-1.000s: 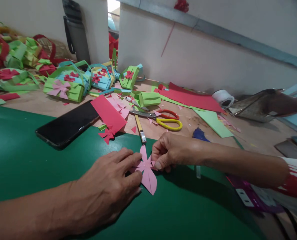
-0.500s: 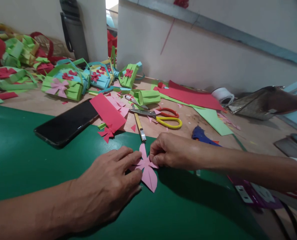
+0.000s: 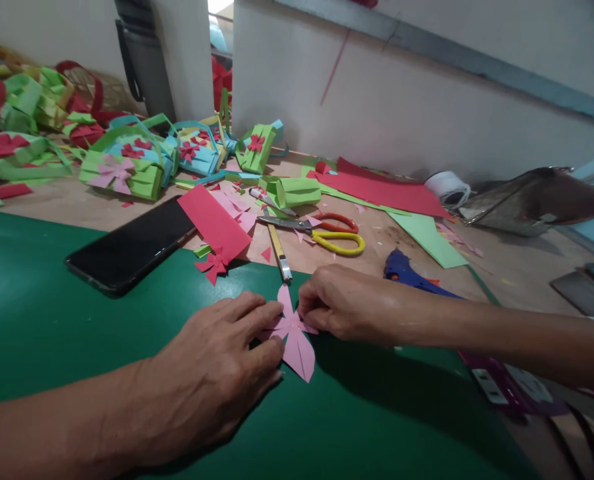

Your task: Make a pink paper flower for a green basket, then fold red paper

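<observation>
A pink paper flower [image 3: 299,353] with pointed, creased petals lies on the green mat [image 3: 377,427]. From the left, my left hand [image 3: 221,353] has its thumb and fingers closed on one petal. My right hand [image 3: 334,300] pinches the opposite petal between curled fingers, which partly cover it. Upper and lower petals show between the hands. Just beyond the flower's top petal is a yellow utility knife [image 3: 279,250]. Scissors [image 3: 337,233] with red and yellow handles lie behind it, beside a red paper strip [image 3: 214,220] and a small red paper flower [image 3: 214,265].
A black phone [image 3: 131,247] rests at left on the mat's edge. Small paper bags [image 3: 121,175] crowd the back left near a dark bottle [image 3: 147,60]. A blue glue gun [image 3: 401,267] sits beyond my right forearm. Red paper sheets [image 3: 387,190] and a white roll [image 3: 447,189] lie against the wall.
Both hands keep their hold on the pink paper flower in almost the same pose. The camera view has shifted very slightly.
</observation>
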The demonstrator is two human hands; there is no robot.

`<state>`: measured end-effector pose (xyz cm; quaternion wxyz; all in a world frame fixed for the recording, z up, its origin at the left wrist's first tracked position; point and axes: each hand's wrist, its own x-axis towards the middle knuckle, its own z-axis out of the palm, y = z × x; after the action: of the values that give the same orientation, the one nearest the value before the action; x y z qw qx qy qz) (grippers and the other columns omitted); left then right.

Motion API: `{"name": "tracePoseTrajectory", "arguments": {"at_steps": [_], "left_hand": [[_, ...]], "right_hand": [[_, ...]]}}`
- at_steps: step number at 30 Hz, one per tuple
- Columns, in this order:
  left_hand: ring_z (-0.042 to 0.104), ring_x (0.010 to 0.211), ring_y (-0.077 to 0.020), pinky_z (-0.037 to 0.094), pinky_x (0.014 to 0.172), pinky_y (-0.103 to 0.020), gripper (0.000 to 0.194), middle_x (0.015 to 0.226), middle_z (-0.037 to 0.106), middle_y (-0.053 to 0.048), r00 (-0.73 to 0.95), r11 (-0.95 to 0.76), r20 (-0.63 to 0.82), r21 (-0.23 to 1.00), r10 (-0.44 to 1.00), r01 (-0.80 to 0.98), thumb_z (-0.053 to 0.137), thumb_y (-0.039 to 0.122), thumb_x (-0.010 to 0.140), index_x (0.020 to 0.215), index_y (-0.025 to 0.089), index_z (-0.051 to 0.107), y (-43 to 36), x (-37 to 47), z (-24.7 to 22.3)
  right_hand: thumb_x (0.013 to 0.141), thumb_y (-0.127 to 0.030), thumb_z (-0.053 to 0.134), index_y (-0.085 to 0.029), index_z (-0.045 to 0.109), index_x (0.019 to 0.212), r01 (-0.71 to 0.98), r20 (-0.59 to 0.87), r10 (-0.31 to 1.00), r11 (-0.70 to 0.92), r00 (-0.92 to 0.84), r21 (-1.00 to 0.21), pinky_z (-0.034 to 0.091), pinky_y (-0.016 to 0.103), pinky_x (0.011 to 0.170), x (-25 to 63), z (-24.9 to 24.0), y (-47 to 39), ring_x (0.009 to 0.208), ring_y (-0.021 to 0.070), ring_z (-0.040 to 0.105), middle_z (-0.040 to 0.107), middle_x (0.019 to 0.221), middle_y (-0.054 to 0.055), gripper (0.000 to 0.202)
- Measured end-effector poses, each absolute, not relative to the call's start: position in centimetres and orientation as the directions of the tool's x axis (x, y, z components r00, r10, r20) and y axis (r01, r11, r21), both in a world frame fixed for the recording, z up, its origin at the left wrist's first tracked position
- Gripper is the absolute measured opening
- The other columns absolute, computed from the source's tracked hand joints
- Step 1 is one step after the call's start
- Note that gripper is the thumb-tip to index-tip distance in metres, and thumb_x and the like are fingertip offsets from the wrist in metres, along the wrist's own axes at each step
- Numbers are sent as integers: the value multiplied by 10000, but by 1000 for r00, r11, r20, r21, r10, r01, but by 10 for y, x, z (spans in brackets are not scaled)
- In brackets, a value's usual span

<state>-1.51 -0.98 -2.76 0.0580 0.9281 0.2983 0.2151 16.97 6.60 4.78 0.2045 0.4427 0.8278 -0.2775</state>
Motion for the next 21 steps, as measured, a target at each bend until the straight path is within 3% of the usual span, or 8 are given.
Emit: {"name": "tracePoseTrajectory", "arguments": {"at_steps": [21], "left_hand": [[536, 992, -286, 501, 739, -435, 177, 1091, 609, -129, 738, -818, 354, 223, 574, 530, 454, 212, 924, 969, 156, 615, -8, -15, -25]], "right_hand": [[713, -177, 565, -169, 716, 774, 825, -582, 606, 513, -543, -236, 338, 210, 481, 162, 48, 72, 585, 129, 572, 694, 690, 23, 162]]}}
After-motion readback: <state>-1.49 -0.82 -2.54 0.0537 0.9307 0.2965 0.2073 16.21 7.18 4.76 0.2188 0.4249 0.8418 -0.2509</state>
